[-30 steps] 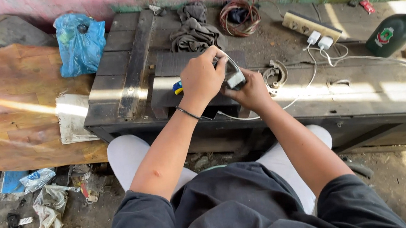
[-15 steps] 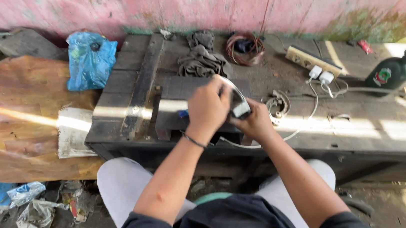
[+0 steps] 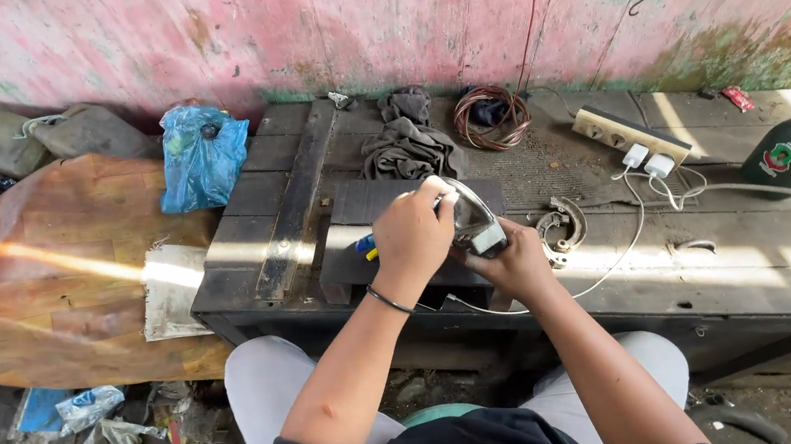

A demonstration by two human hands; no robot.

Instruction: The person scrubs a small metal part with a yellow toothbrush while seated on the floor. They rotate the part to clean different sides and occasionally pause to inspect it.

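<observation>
Head view: blue plastic bag [image 3: 202, 154], knotted shut, contents hidden, on the dark wooden bench [image 3: 714, 267]. Since the earlier frame both hands stay on the small grey-and-white device [image 3: 475, 228], above the bench's front edge. Left hand [image 3: 414, 240] curled over its top; right hand [image 3: 515, 263] cupped beneath, gripping it.
</observation>
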